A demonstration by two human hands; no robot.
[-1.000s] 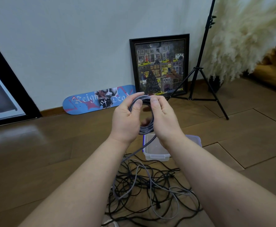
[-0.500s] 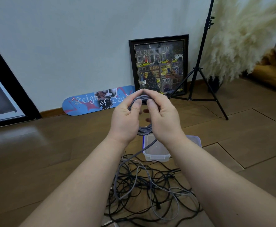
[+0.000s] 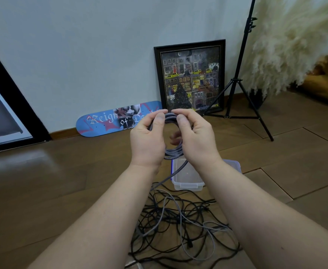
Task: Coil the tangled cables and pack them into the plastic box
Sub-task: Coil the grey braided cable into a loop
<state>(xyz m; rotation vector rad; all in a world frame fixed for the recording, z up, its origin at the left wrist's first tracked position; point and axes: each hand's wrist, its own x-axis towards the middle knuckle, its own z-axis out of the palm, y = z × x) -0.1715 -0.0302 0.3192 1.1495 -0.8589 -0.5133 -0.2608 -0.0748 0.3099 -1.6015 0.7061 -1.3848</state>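
A grey braided cable coil (image 3: pixel 172 152), partly hidden behind both palms, is pinched at its top by the left hand (image 3: pixel 148 140) and right hand (image 3: pixel 195 140). Its tail drops past the clear plastic box (image 3: pixel 188 186), half hidden by the wrists, into tangled cables (image 3: pixel 178 226) on the floor.

Soft, even indoor light, moderately bright. A pale sheen lies on the wooden floor (image 3: pixel 29 166) at left. Wide-angle bending shows at the edges; fingertips look slightly blurred.
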